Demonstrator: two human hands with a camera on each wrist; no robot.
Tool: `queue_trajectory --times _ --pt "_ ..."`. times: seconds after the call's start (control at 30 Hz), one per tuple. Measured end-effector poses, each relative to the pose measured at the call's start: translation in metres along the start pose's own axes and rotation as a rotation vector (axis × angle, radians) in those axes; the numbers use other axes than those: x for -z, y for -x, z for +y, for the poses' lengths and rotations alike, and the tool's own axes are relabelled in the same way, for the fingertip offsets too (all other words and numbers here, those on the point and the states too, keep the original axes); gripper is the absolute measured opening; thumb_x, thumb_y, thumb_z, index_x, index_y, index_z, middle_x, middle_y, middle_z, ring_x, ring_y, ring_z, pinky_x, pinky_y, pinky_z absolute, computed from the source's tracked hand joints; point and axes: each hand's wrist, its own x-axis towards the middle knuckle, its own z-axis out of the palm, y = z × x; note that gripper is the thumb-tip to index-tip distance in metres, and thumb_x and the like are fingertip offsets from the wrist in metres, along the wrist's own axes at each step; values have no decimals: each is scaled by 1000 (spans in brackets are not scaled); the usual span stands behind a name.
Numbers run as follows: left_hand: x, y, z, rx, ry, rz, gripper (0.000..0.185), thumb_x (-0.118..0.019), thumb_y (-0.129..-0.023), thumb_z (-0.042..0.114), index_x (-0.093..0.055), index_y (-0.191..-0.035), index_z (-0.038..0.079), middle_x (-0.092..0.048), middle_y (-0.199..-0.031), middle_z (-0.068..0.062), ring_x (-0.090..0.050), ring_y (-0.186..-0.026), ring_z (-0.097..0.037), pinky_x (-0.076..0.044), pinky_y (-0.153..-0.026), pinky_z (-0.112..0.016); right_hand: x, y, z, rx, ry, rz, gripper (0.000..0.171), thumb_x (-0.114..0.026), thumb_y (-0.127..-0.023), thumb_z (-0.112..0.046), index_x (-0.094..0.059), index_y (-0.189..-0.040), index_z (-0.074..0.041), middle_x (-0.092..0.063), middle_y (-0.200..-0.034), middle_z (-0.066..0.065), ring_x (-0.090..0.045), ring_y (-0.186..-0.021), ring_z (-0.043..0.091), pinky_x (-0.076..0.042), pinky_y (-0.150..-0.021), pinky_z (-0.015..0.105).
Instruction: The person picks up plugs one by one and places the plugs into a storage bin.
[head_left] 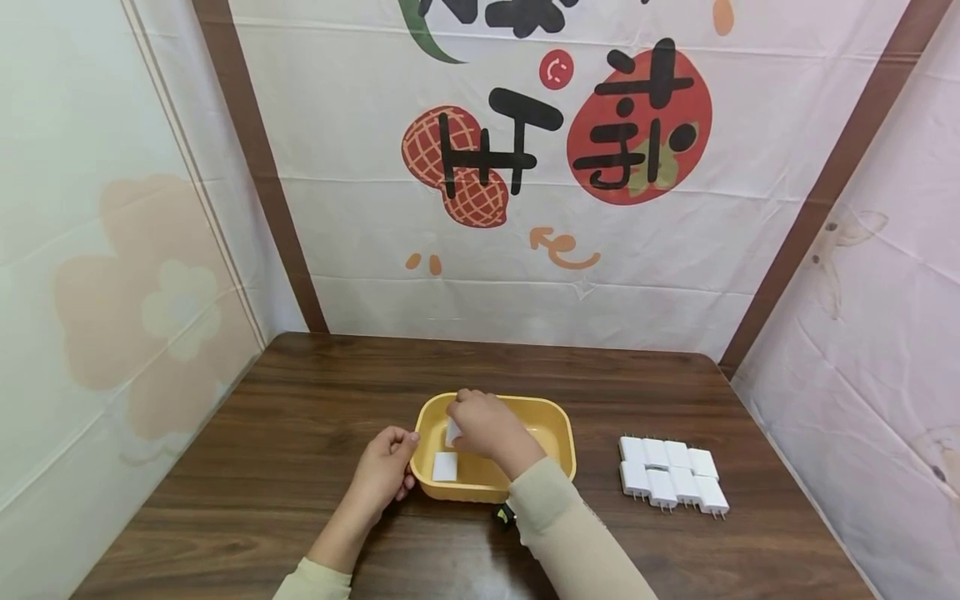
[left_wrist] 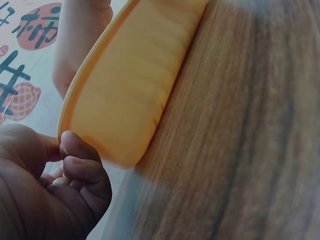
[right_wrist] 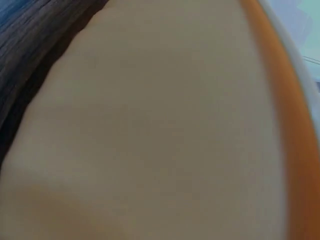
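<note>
A yellow plastic basin [head_left: 557, 440] stands on the wooden table. My left hand [head_left: 384, 467] pinches its left rim between thumb and curled fingers; the left wrist view shows this hand [left_wrist: 65, 185] at the edge of the basin [left_wrist: 130, 85]. Reaching over the near side, my right hand [head_left: 491, 425] is inside the basin and grips a white plug adapter [head_left: 452, 432] near the left wall, partly covered by the fingers. Another white adapter [head_left: 445, 467] lies on the basin floor in the near left corner. The right wrist view is filled by a blurred basin wall [right_wrist: 150, 125], with no hand visible.
Several white plug adapters [head_left: 678, 468] with metal prongs lie in two rows right of the basin. A small black and yellow-green object [head_left: 504, 516] sits by the basin's near side, partly behind the right sleeve. A printed cloth [head_left: 360, 250] hangs behind the table [head_left: 300, 433].
</note>
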Motion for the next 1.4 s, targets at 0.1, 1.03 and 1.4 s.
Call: queue_trajectory --times 0.1,1.03,1.4 --pt "0 0 0 2 0 0 29 -54 -108 27 -56 -116 -1 -52 -64 -3 -50 -50 -14 -40 -40 -24 -3 -1 -1 3 16 10 38 -81 -90 -36 -72 -121 -16 -65 -113 1 -63 -104 17 -54 -94 36" --pt "-2 0 -3 -3 19 -7 27 -52 -109 23 -55 -115 -3 -51 -65 -3 -50 -49 -14 -39 -40 -23 -16 -10 -7 8 -5 -25 37 -80 -91 -39 -73 -117 -14 -68 -112 0 -62 -90 10 -52 -81 28" --pt "-1 -1 -1 -7 14 -13 28 -52 -109 25 -54 -117 -3 -51 -66 -3 -50 -49 -14 -39 -40 -23 -17 -11 -8 16 -22 -13 39 -80 -90 -38 -73 -119 -13 -69 -115 2 -66 -99 14 -54 -88 29"
